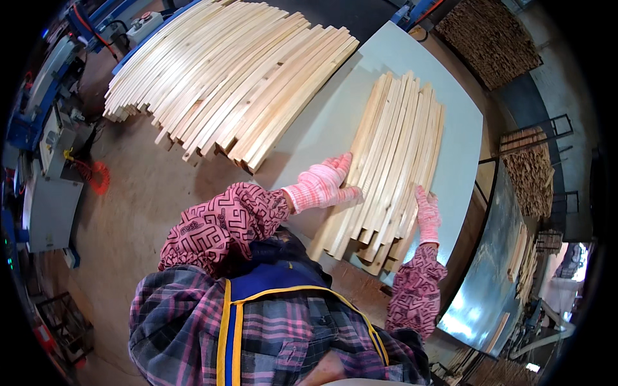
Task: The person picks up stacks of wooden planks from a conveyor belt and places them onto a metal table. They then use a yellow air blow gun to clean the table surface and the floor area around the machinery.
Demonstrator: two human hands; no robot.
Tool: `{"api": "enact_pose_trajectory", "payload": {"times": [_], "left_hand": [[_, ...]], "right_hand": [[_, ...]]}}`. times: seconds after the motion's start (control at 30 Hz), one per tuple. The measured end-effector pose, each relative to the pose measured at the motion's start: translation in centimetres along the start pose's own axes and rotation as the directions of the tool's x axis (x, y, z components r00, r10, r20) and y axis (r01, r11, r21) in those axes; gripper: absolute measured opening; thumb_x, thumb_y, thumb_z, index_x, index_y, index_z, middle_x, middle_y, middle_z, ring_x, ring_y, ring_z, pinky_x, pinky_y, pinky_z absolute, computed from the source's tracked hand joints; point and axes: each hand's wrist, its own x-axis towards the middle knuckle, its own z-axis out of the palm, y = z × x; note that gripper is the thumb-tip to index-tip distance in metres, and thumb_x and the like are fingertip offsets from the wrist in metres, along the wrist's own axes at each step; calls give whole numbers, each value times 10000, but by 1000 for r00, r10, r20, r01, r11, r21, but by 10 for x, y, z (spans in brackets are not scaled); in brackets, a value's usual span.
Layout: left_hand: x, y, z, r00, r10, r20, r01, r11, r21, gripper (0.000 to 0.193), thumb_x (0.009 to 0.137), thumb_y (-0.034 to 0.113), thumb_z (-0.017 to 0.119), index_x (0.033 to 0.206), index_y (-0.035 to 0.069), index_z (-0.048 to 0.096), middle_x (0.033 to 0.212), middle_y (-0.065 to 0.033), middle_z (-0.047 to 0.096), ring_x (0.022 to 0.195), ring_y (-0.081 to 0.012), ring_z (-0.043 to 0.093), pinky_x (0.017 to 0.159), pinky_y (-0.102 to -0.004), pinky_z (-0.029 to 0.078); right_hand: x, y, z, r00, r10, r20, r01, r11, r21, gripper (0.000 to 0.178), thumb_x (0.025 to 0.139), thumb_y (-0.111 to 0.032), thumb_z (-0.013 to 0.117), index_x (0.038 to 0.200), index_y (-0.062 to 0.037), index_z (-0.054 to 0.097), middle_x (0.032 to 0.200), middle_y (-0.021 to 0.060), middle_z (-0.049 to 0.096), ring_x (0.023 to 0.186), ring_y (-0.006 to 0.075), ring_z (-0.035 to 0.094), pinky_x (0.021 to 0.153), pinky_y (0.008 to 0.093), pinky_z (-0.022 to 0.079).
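Observation:
A stack of pale wooden strips (393,154) lies lengthwise on the grey-white tabletop (460,138), its near ends uneven and jutting past the near table edge. My left hand (324,183), in a pink-and-white knit glove, rests against the stack's left side with fingers stretched out and the thumb apart from them. On the opposite side, my right hand (428,215), in a matching glove, touches the right edge with its fingers extended along the strips. The undersides of both hands are hidden.
A wider pile of wooden strips (225,77) stands to the left of the tabletop. Blue-framed machinery (48,109) and a coiled red hose (96,177) are at far left. At right are a shiny metal table (476,289) and stacked wood (528,170).

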Motion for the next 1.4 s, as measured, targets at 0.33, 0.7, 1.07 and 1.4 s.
{"api": "enact_pose_trajectory", "payload": {"times": [0.33, 0.7, 1.07, 1.4], "left_hand": [[-45, -100, -119, 837, 476, 271, -524, 552, 649, 330, 747, 372, 589, 912, 95, 663, 744, -40, 632, 952, -249, 551, 1096, -578, 210], [-134, -203, -245, 601, 786, -145, -761, 618, 196, 434, 726, 307, 705, 1092, 83, 637, 1078, -92, 627, 1080, -309, 574, 1025, -489, 411], [-224, -351, -339, 758, 360, -544, -179, 916, 358, 390, 722, 174, 715, 1092, 76, 641, 1077, -103, 629, 1085, -347, 555, 1041, -510, 381], [-123, -463, -513, 680, 173, -712, 395, 731, 556, 498, 812, 323, 640, 1269, 148, 546, 1206, -112, 582, 1145, -311, 517, 997, -403, 399]], "right_hand": [[-73, -178, 28, 906, -298, -300, 325, 945, 41, 615, 882, -449, 619, 1338, -51, 508, 1322, 202, 506, 1192, 337, 507, 1008, 386, 400], [-77, -285, 200, 917, 274, 291, -396, 724, 565, 690, 872, -498, 634, 1349, -19, 492, 950, 34, 602, 869, 133, 564, 813, 267, 457], [-53, -320, 238, 1000, 1, 27, 2, 992, -127, 576, 840, -525, 553, 1189, -72, 626, 1212, 227, 590, 1153, 387, 530, 974, 438, 417], [-82, -288, 200, 986, -21, -166, -13, 979, -203, 531, 821, -419, 562, 1182, -33, 606, 1153, 257, 607, 1107, 412, 548, 957, 462, 418]]}}
